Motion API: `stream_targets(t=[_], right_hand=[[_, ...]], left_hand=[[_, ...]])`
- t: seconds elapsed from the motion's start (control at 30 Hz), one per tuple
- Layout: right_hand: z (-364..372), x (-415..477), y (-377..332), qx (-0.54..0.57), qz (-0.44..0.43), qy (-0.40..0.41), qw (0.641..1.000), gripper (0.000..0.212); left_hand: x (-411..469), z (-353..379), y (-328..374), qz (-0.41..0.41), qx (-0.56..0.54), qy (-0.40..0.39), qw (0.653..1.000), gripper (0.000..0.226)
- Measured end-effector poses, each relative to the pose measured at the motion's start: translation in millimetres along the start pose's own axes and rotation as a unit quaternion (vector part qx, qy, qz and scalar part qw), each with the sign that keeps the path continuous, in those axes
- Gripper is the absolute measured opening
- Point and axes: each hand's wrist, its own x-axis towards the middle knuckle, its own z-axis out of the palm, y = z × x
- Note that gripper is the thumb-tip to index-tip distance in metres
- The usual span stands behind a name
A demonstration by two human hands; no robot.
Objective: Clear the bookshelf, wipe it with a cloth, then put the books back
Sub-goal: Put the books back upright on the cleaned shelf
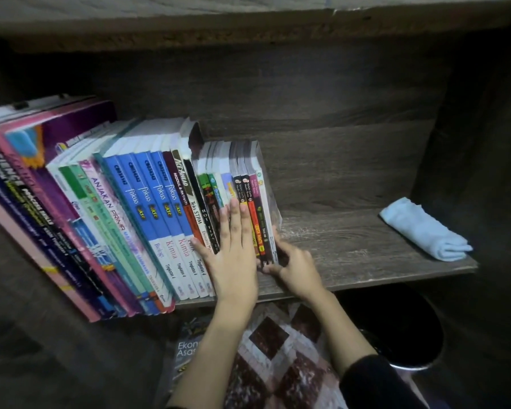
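A row of books (pixel 148 208) stands on the dark wooden shelf (pixel 351 249), leaning left and filling its left half. At the row's right end are several small paperbacks (pixel 255 202). My left hand (pixel 233 252) lies flat with straight fingers against the spines of these small books. My right hand (pixel 295 267) grips the bottom of the outermost paperbacks, fingers curled at their lower right edge. A folded light blue cloth (pixel 422 228) lies on the shelf at the far right.
The shelf's right side wall (pixel 469 143) rises beside the cloth. Below the shelf, a book (pixel 186 352) lies on a patterned mat (pixel 278 364), and a dark round bin (pixel 401 335) stands to the right.
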Motion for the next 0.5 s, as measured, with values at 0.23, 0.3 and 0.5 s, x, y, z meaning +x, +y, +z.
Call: stream_targets(t=[0.23, 0.3, 0.5], right_hand=[[-9, 4, 5, 0.047, 0.015, -0.043, 0.998, 0.081], [-9, 3, 5, 0.039, 0.012, -0.032, 0.999, 0.079], [7, -16, -4, -0.094, 0.039, 0.056, 0.993, 0.04]], left_hand=[[-1, -4, -3, 0.01, -0.006, -0.012, 1.0, 0.138], [-1, -5, -2, 0.004, -0.011, -0.022, 1.0, 0.138], [-7, -25, -11, 0.075, -0.06, 0.002, 0.995, 0.107]])
